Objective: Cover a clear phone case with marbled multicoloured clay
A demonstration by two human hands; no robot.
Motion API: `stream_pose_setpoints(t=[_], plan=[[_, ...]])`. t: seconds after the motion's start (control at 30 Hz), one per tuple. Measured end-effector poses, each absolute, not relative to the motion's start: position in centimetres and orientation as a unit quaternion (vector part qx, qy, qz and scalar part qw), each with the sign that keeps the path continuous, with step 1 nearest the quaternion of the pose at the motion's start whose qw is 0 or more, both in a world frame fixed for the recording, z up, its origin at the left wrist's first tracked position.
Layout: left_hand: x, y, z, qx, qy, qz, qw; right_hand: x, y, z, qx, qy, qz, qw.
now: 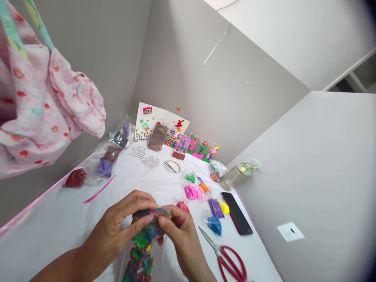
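Observation:
Both hands grip a slab of swirled, many-coloured modelling clay [143,237] over the near part of the table. My left hand [122,221] pinches its upper left edge between thumb and fingers. On the upper right corner, my right hand [179,227] presses with its thumb, the fingers curled behind. The clay's lower part hangs down toward me with a wavy, uneven outline. Clear plastic seems to show around the lower clay. The fingers cover part of the top edge.
Red-handled scissors [225,254] lie at right, near a black phone [237,213]. Bagged clay in pink [194,192], blue [214,225] and purple [216,208] sits beyond my right hand. A bottle [236,176] stands by the wall. Decorated clay pieces [185,145] line the back; floral cloth [58,105] hangs left.

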State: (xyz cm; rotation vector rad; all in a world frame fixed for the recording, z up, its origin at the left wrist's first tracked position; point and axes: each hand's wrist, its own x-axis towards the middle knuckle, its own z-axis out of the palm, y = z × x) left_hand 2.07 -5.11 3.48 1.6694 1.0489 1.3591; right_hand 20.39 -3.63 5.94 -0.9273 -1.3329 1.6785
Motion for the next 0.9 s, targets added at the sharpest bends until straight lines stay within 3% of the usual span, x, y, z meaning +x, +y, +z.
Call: stream_pose_setpoints(t=[0.17, 0.37, 0.57, 0.9], plan=[[2.3, -5.2, 3.2, 0.669, 0.386, 0.541, 0.332, 20.3, -3.6, 5.5, -0.365, -0.497, 0.684, 0.389], [2.1, -5.0, 2.6, 0.547, 0.454, 0.516, 0.478, 20.4, -3.7, 6.0, -0.401, -0.539, 0.607, 0.424], [2.3, -4.9, 3.5, 0.497, 0.39, 0.491, 0.6, 20.6, -3.9, 6.1, -0.409, -0.591, 0.539, 0.439], [3.0, -5.8, 3.8, 0.493, 0.367, 0.493, 0.616, 20.4, -4.8, 6.3, -0.412, -0.643, 0.471, 0.441]])
